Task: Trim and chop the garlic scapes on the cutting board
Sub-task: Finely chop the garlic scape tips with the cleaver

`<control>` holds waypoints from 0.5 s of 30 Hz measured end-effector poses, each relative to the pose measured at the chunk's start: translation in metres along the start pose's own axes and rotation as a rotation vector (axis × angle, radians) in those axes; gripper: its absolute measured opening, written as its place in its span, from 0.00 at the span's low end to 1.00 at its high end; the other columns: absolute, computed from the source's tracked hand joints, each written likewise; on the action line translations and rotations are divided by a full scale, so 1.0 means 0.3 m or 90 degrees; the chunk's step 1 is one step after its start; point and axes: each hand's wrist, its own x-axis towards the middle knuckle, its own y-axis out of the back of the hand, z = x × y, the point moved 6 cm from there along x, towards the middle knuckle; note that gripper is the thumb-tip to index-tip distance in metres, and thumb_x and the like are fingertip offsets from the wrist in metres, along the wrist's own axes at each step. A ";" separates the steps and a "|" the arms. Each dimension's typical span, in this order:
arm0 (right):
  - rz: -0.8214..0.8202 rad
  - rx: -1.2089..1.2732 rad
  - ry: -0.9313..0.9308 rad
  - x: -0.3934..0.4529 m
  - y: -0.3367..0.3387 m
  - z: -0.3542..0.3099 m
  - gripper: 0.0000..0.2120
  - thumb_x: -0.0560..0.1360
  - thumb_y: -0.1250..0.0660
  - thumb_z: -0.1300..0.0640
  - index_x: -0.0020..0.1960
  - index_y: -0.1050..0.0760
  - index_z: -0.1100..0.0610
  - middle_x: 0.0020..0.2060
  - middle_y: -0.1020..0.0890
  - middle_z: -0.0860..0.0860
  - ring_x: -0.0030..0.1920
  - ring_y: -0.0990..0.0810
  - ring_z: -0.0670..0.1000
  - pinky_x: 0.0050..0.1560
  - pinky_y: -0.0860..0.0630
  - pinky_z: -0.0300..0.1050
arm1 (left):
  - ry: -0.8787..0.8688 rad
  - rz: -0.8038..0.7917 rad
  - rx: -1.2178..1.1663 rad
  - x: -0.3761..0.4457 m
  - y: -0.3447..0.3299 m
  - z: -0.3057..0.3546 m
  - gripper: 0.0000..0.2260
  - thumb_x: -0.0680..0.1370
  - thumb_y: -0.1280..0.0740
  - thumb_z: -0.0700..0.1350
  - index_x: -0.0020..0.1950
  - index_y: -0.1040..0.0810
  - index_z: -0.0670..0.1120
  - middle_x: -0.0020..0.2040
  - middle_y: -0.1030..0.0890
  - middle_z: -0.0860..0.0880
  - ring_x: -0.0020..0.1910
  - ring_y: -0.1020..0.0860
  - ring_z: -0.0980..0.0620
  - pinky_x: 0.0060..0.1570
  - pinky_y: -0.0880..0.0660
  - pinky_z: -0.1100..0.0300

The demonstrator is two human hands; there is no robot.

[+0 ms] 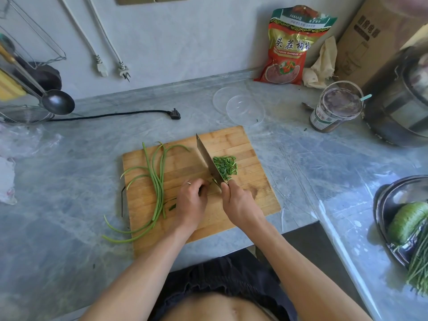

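A wooden cutting board [234, 142] lies on the grey counter. Several long whole garlic scapes [158, 181] lie along its left side, their ends curling past the board's edge. A pile of short chopped scape pieces [225, 167] sits right of the cleaver [208, 161]. My right hand [238, 200] grips the cleaver's handle, and the blade's tip points away from me. My left hand [192, 198], fingers curled, rests on the board just left of the blade; what lies under the fingers is hidden. A couple of small green offcuts [171, 206] lie beside my left wrist.
Two clear plastic bowls [245, 109] stand behind the board. A black plug and cord [175, 113] lie at the back left, a ladle and strainer [55, 103] far left. At the right stand a jar [335, 110], a pot [403, 105], and a metal basin of greens [407, 223].
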 end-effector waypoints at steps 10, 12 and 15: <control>0.028 0.016 0.038 -0.020 0.010 0.041 0.17 0.79 0.53 0.43 0.35 0.43 0.49 0.26 0.36 0.48 0.25 0.40 0.48 0.28 0.43 0.43 | -0.031 -0.030 -0.007 0.005 0.001 0.000 0.06 0.75 0.31 0.34 0.49 0.17 0.43 0.43 0.16 0.48 0.41 0.21 0.50 0.41 0.25 0.60; 0.020 0.009 0.044 -0.024 0.001 0.037 0.17 0.81 0.50 0.47 0.35 0.43 0.50 0.26 0.36 0.48 0.25 0.40 0.49 0.27 0.44 0.43 | -0.022 -0.034 -0.004 0.006 -0.002 -0.001 0.06 0.76 0.31 0.35 0.49 0.17 0.43 0.43 0.16 0.49 0.42 0.20 0.50 0.41 0.24 0.54; 0.015 0.004 0.053 -0.027 -0.010 0.025 0.18 0.83 0.48 0.51 0.35 0.43 0.51 0.25 0.35 0.50 0.24 0.39 0.50 0.26 0.43 0.44 | -0.023 -0.029 0.012 0.004 0.002 0.002 0.06 0.75 0.31 0.35 0.48 0.17 0.44 0.42 0.17 0.49 0.43 0.21 0.50 0.40 0.24 0.53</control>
